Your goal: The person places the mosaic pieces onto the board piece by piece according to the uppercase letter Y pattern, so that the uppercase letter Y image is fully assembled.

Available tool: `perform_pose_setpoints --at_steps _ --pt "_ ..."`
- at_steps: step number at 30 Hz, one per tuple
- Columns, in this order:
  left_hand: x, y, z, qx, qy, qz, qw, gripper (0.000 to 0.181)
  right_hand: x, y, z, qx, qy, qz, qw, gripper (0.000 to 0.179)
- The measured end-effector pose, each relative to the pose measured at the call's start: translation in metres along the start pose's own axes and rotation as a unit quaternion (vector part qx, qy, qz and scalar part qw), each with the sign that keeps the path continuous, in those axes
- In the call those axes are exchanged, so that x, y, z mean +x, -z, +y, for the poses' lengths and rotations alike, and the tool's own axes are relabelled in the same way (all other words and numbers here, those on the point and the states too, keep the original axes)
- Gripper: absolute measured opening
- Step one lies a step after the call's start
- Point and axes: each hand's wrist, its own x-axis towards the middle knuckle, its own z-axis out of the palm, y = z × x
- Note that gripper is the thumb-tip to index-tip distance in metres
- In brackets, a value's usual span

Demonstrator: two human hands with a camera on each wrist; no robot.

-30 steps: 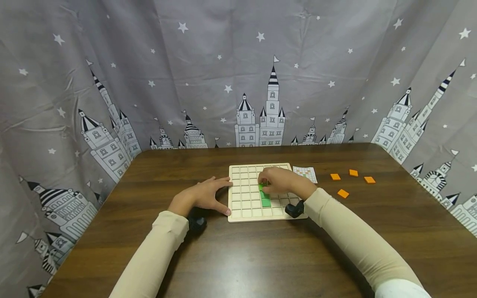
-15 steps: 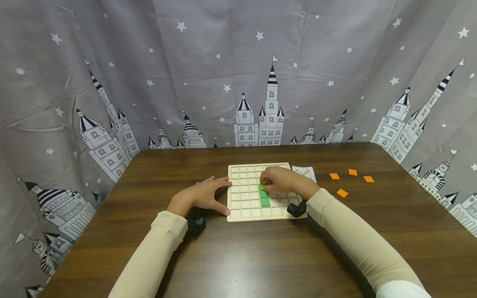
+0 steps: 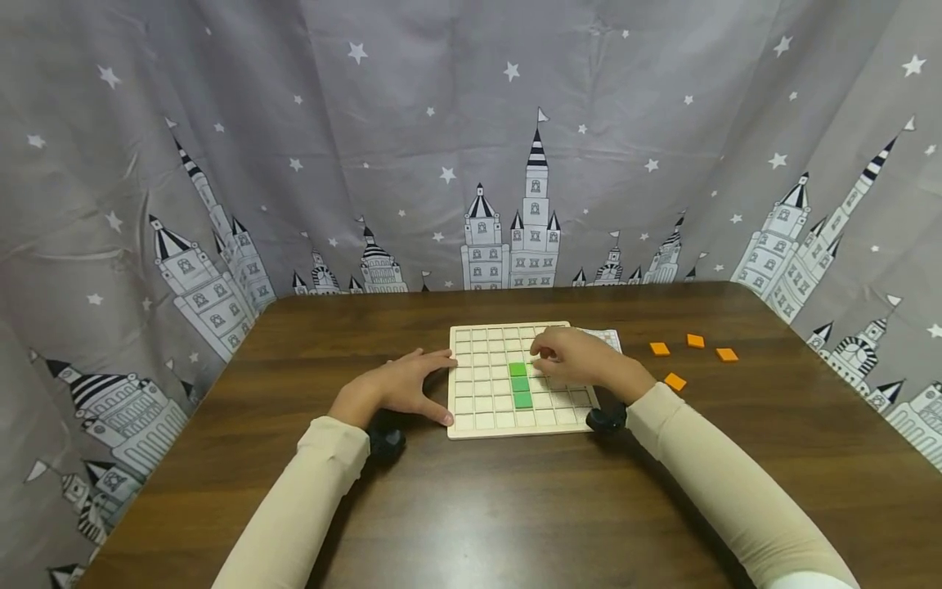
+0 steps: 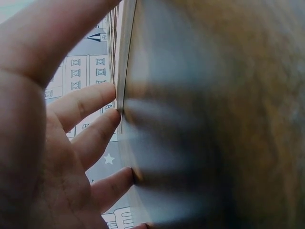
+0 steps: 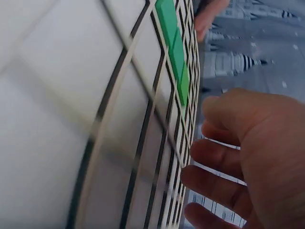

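A pale wooden grid board (image 3: 471, 399) lies on the table, with three green square tiles (image 3: 521, 384) in a column near its middle. My left hand (image 3: 401, 384) rests at the board's left edge, thumb and fingers spread along it; the left wrist view shows the fingertips (image 4: 110, 90) at the board's side. Just right of the top green tile, my right hand (image 3: 574, 356) hovers low over the grid with loosely bent fingers and nothing between them. In the right wrist view the green tiles (image 5: 175, 55) stand apart from my right hand (image 5: 243, 152).
Several orange square tiles (image 3: 675, 382) lie scattered on the table to the right of the board. A printed pattern card (image 3: 609, 337) sits behind my right hand, partly covered by it. A grey curtain (image 3: 412, 123) with castles and stars hangs behind the table (image 3: 353, 327).
My right hand has let go of the top green tile and moved slightly right, leaving it in view above the other two. The left hand stays at the board's edge.
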Motion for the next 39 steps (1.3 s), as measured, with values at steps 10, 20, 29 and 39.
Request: perform_pose_setpoints --at_steps 10,20,29,39 --pt "0.0 0.005 -0.001 0.001 -0.007 0.004 1.0 0.1 -0.062 0.02 0.058 -0.028 -0.108 0.077 0.9908 0.023" --pt "0.001 0.006 -0.003 0.006 -0.006 0.005 1.0 0.101 -0.132 0.033 0.087 -0.057 -0.181 0.049 0.9807 0.029" --pt "0.0 0.0 -0.004 -0.007 -0.005 0.001 1.0 0.1 -0.153 0.03 0.101 -0.019 -0.185 0.051 0.9813 0.012" --pt "0.004 0.0 -0.002 -0.001 -0.009 0.004 1.0 0.101 -0.158 0.034 0.103 -0.029 -0.188 0.052 0.9804 0.014"
